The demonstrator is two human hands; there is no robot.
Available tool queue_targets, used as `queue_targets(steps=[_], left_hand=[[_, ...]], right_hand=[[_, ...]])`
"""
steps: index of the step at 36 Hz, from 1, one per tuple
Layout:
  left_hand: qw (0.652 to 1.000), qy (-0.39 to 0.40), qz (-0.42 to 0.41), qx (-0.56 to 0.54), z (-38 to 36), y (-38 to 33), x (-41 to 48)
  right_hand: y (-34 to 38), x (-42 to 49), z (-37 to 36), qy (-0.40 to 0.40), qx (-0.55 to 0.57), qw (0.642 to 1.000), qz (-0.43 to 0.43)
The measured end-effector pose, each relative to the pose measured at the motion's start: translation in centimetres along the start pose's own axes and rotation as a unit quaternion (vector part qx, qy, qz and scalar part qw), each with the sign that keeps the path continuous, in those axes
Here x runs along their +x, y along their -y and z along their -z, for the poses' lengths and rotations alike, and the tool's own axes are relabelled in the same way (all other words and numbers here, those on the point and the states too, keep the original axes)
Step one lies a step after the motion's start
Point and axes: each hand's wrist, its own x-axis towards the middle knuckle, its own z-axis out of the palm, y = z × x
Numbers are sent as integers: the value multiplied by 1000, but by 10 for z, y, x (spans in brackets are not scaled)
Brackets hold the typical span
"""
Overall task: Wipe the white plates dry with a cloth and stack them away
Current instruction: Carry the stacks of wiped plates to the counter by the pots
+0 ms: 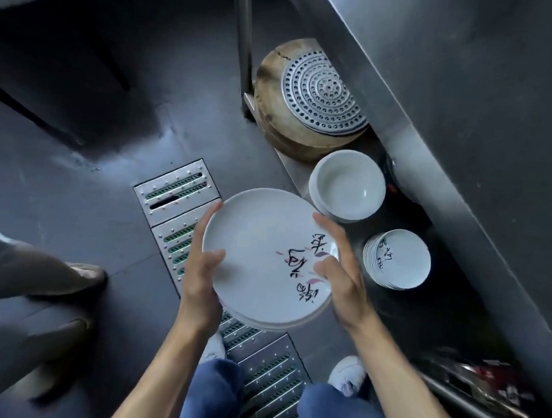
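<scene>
Head view: a stack of white plates [260,240], the top one painted with black calligraphy and pink strokes, was held level in front of the body, above a slotted metal floor drain [176,191]. The left hand [201,269] was clamped on the stack's left rim, with the thumb laid on the top plate and the fingers run along the edge. The right hand [338,269] was clamped on the right rim in the same way, its thumb pressed beside the lettering. Both forearms were stretched forward, bare to the elbow. How many plates the stack held could not be told.

Just right of the plates, a pile of white bowls [349,184] and a pile of smaller painted dishes [400,260] were seen on a low steel shelf [289,164] under the slanted edge of a steel surface [415,145]. Farther back on that shelf, a perforated metal tray [322,93] was leaned on a round wooden chopping block [268,90]. The dark floor [78,182] was marked with wet-looking patches. Blue jeans [213,394] and white shoes [347,372] were visible below, and a second person's trouser legs and shoes [86,272] at left.
</scene>
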Motion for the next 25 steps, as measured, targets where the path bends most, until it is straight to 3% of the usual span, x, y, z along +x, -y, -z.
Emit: queue_targets(steps=[13,25], left_hand=[[991,94,-91,-4,-114,184,113],[954,262,-145,10,-218,283,137]], right_hand=[[-144,86,153,-89,-30,994,48],[-233,81,270,-217,33,965,144]])
